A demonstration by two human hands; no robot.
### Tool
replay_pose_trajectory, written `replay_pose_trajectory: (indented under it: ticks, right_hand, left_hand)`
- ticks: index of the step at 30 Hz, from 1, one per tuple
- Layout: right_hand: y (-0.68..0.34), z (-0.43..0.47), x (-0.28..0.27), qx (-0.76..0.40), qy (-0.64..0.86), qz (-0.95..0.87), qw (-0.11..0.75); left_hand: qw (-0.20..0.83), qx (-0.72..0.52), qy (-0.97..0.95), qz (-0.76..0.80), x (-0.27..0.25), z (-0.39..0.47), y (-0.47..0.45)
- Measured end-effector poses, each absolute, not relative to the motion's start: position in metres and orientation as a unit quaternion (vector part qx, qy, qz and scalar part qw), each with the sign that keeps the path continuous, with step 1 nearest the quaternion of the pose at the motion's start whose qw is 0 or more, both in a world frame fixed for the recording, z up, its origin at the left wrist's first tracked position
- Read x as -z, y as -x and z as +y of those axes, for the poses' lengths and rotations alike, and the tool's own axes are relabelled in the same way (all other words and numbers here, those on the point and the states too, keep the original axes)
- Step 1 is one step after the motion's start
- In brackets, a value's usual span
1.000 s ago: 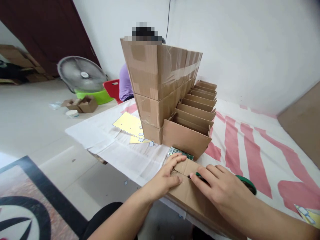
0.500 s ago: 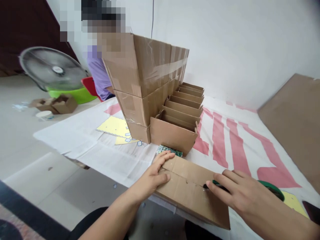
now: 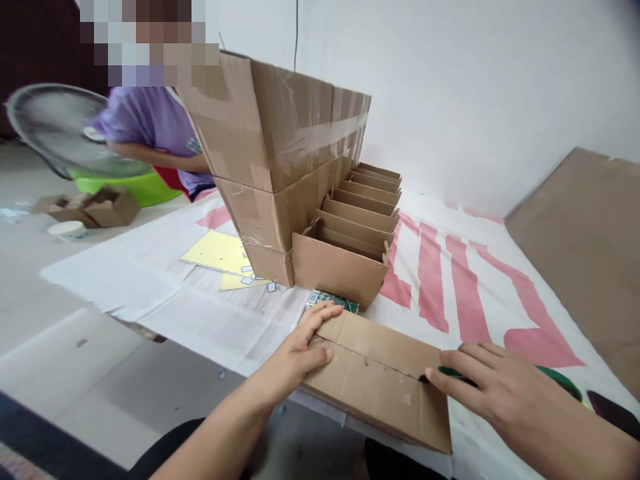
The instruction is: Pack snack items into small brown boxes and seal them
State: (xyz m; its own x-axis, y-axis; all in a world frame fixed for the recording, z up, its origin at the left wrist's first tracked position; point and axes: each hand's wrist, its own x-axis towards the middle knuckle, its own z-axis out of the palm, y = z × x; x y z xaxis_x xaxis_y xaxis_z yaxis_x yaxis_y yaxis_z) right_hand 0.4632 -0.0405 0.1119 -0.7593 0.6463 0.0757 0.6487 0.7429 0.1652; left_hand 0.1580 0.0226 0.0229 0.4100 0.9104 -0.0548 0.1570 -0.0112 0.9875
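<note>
**Cardboard box lying crosswise under two hands**

Cardboard is lying flat at the tabletop's (image 3: 450, 267) near edge: one closed box (image 3: 380, 380), its long axis running left to right across the person's front. The left hand (image 3: 300, 350) is pressing open-palmed on the box's left end, gripping nothing. The right hand (image 3: 493, 393) is closing around one green tool (image 3: 453, 373), its tip touching the flap seam near the box's right end. Behind, one taped carton stack (image 3: 285, 167) is standing.
</note>
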Motion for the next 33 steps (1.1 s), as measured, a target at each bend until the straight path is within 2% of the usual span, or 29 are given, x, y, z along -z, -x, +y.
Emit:
replay_pose_trajectory:
  ticks: [6,9,16,18,21,23,25,30,33]
  right_hand:
    - [-0.510,-0.029,-0.100,-0.219,0.482,-0.849,-0.003]
    - [-0.528,-0.022,-0.070,-0.276,0.525,-0.805,-0.003]
    - [-0.538,-0.021,0.000,-0.244,0.556,-0.793,-0.045]
    - [-0.536,-0.021,-0.001,-0.189,0.563,-0.804,0.016]
    - [-0.525,-0.023,-0.020,-0.064,0.549,-0.815,0.175]
    - [-0.509,-0.026,-0.037,-0.026,0.503,-0.827,0.250]
    - [-0.489,-0.030,-0.053,-0.034,0.446,-0.851,0.274]
    - [-0.441,-0.032,-0.066,-0.048,0.389,-0.888,0.241]
    - [-0.436,-0.035,-0.069,-0.100,0.372,-0.877,0.285]
  left_hand:
    - [0.555,-0.341,-0.629,0.425,-0.015,0.025,-0.157]
    - [0.545,-0.350,-0.635,0.421,-0.006,0.027,-0.156]
    - [0.531,-0.348,-0.650,0.418,-0.003,0.029,-0.156]
    - [0.535,-0.344,-0.646,0.421,-0.009,0.027,-0.156]
    - [0.544,-0.338,-0.638,0.427,-0.020,0.024,-0.158]
    - [0.543,-0.337,-0.639,0.429,-0.025,0.022,-0.158]
    - [0.536,-0.339,-0.643,0.429,-0.027,0.021,-0.159]
    - [0.529,-0.344,-0.643,0.434,-0.026,0.021,-0.160]
    - [0.536,-0.338,-0.639,0.436,-0.024,0.023,-0.159]
